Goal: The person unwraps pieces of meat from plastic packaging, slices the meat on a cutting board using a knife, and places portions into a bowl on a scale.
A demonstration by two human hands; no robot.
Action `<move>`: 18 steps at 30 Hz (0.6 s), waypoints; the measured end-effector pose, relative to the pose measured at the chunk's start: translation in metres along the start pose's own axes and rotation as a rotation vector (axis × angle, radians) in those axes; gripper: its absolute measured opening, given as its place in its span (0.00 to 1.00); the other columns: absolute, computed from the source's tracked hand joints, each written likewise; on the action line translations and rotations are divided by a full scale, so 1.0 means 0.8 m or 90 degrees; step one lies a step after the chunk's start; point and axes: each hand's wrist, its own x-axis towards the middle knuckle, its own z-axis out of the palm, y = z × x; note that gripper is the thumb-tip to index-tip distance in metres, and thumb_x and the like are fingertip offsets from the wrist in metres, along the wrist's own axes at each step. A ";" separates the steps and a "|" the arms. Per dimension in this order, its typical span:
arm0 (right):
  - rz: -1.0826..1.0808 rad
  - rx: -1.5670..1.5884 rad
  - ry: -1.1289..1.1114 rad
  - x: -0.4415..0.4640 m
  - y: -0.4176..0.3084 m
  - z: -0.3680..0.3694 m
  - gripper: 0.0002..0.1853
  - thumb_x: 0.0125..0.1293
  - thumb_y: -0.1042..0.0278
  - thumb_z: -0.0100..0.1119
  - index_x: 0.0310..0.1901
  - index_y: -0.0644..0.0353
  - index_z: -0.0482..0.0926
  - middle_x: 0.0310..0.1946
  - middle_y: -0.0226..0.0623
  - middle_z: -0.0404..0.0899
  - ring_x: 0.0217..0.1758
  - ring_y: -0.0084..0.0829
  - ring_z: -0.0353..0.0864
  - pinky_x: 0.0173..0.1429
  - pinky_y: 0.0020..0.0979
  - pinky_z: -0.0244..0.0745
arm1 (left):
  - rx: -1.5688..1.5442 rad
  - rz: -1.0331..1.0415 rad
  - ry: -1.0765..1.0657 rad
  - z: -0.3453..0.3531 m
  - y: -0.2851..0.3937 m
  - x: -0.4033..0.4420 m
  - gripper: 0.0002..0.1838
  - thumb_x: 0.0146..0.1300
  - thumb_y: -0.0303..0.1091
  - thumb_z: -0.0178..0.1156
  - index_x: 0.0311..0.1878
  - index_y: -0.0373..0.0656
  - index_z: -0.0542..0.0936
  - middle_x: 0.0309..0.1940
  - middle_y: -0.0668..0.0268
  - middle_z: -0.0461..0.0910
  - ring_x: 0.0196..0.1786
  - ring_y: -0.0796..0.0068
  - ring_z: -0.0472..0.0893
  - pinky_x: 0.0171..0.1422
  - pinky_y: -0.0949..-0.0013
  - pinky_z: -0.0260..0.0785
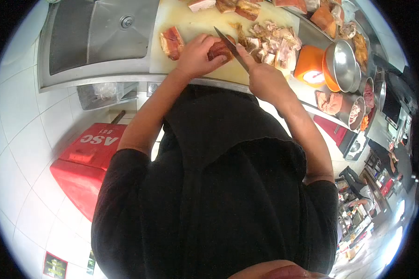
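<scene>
On the pale cutting board [191, 18], my left hand [196, 56] rests with its fingers curled over a browned piece of meat [221, 50], pressing it against the board. My right hand [264, 74] grips the handle of a knife [233, 50], its blade lying across the right part of that meat and pointing up and left. A pile of chopped meat [277, 44] lies just right of the knife. Another meat block [172, 43] sits left of my left hand, and more pieces [248, 9] lie along the far side of the board.
A metal sink [97, 28] is at the left. An orange scale [310, 65] and steel bowls [342, 65] stand at the right, with meat [329, 102] nearby. Below left is a red bin [91, 162]. Other people [365, 193] are far off at the right.
</scene>
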 end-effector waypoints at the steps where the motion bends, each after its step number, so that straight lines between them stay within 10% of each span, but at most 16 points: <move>1: -0.001 0.013 -0.001 0.001 -0.004 -0.007 0.48 0.61 0.80 0.53 0.83 0.46 0.49 0.39 0.58 0.86 0.44 0.56 0.87 0.50 0.53 0.81 | 0.009 0.008 0.009 0.006 0.000 -0.001 0.27 0.55 0.45 0.75 0.56 0.47 0.80 0.49 0.57 0.79 0.52 0.50 0.81 0.56 0.52 0.76; 18: 0.062 -0.050 -0.062 0.020 -0.029 -0.038 0.46 0.62 0.80 0.50 0.83 0.45 0.50 0.42 0.58 0.86 0.46 0.55 0.86 0.53 0.53 0.79 | 0.080 0.018 0.055 0.024 -0.002 0.000 0.23 0.51 0.47 0.75 0.47 0.49 0.80 0.44 0.65 0.78 0.50 0.57 0.80 0.53 0.54 0.76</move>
